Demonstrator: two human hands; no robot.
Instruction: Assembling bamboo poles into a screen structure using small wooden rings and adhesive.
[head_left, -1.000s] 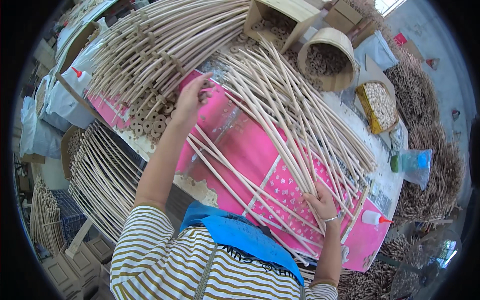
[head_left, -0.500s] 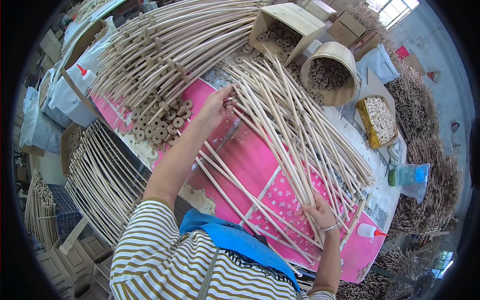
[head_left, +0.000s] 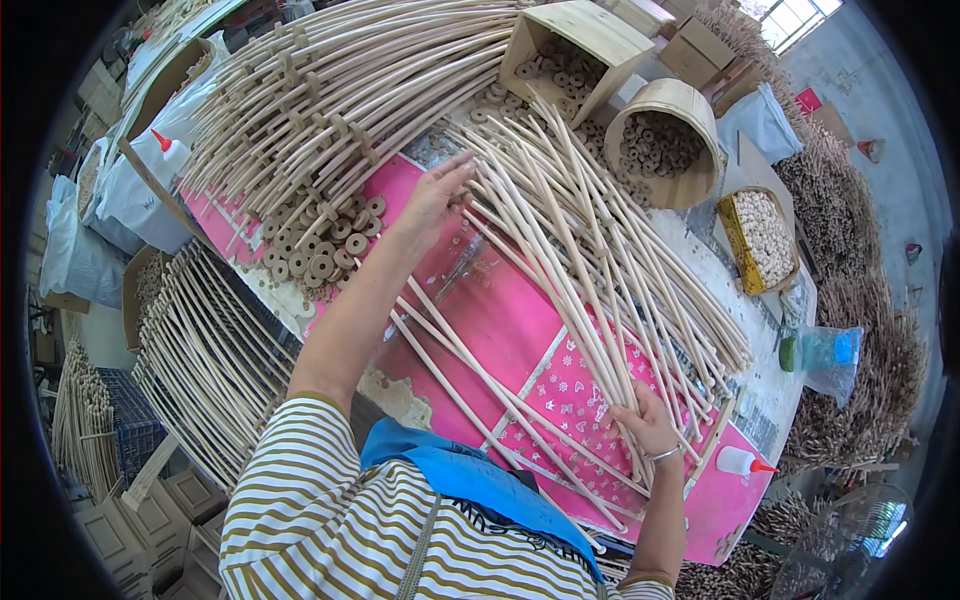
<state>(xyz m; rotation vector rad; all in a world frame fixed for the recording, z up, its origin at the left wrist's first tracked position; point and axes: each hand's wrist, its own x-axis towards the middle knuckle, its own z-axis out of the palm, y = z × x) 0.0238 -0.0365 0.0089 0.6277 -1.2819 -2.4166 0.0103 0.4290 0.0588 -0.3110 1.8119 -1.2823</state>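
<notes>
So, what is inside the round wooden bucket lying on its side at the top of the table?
The round wooden bucket holds small wooden rings, piled loosely against its lower wall. How deep the pile goes cannot be seen, because the top rings cover the rest.

The right hand (head_left: pixel 648 425) was half buried in the rods (head_left: pixel 600 260): its fingers could not be counted, nor how many rods they closed on. The left hand (head_left: pixel 432 198) showed only its back, fingertips lost among the rod ends. The rods hid much of the pink sheet (head_left: pixel 500 320). The wooden box (head_left: pixel 575 45) was cut by the rim. The yellow basket's (head_left: pixel 765 240) contents were too small to tell.
</notes>
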